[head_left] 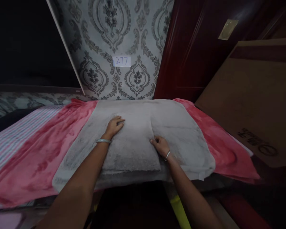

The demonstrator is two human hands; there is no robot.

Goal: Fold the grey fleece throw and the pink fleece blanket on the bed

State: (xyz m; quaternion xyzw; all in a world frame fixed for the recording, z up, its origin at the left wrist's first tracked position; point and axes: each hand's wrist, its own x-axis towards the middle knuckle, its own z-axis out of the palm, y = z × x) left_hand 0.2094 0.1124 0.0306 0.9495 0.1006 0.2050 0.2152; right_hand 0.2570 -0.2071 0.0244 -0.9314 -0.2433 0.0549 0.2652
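A grey towel (135, 152) lies fairly flat in the middle of a larger light grey cloth (186, 140); whether the two are separate pieces or layers of one, I cannot tell. My left hand (114, 126) rests on the towel's left part, palm down with fingers stretched out. At the towel's right edge, my right hand (160, 145) has thumb and fingers closed on the fabric. A bangle circles each of my wrists.
Beneath the grey cloth spreads a pink blanket (69, 130), with a striped sheet (28, 127) at left. A large cardboard box (252, 95) leans at right. Behind stand a dark screen (30, 41), patterned wallpaper with a "277" label (121, 61), and a dark red door (186, 47).
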